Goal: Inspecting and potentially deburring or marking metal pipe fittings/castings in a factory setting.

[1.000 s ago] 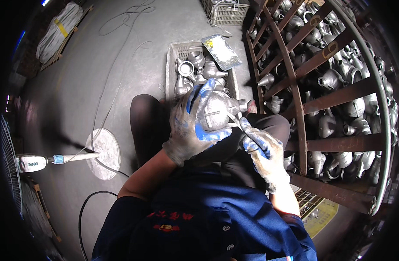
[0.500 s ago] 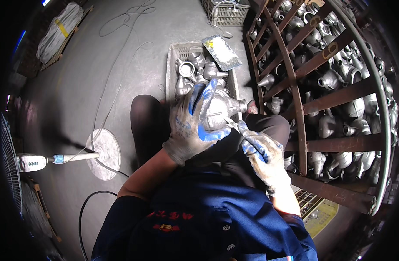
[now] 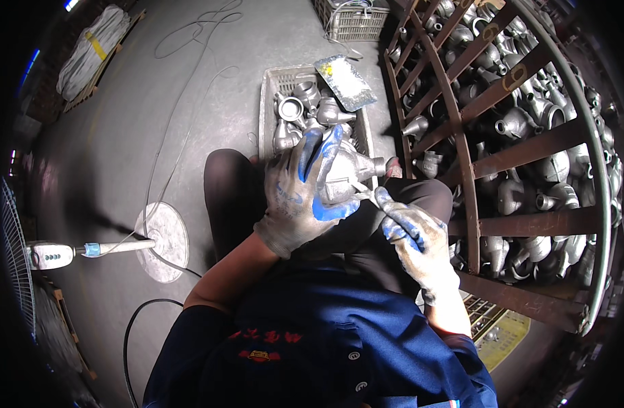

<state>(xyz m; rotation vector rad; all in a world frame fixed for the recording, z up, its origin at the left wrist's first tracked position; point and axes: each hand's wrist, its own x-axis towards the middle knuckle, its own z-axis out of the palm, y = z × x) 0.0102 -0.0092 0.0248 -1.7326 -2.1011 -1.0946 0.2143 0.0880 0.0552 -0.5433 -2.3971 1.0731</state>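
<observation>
My left hand (image 3: 290, 197), in a grey glove with blue-coated fingers, grips a round silver metal casting (image 3: 347, 171) above my lap. The casting's threaded neck (image 3: 379, 166) points right. My right hand (image 3: 419, 239), gloved the same way, is closed around a thin pale tool (image 3: 364, 191), whose tip reaches the casting's lower right side. Most of the tool is hidden by my fingers, so its kind is unclear. Just beyond my hands, a grey plastic crate (image 3: 265, 112) holds several similar metal castings (image 3: 291, 109).
A scuffed flat panel (image 3: 348, 83) rests across the crate's far right corner. On the right stands a brown metal rack (image 3: 470, 197) heaped with castings. To the left is a fan with a round base (image 3: 164, 241); cables (image 3: 164, 146) trail over the floor. Another crate (image 3: 356, 26) stands farther off.
My right hand has shifted slightly right and down with the thin tool. The casting and my left hand stay almost where they were.
</observation>
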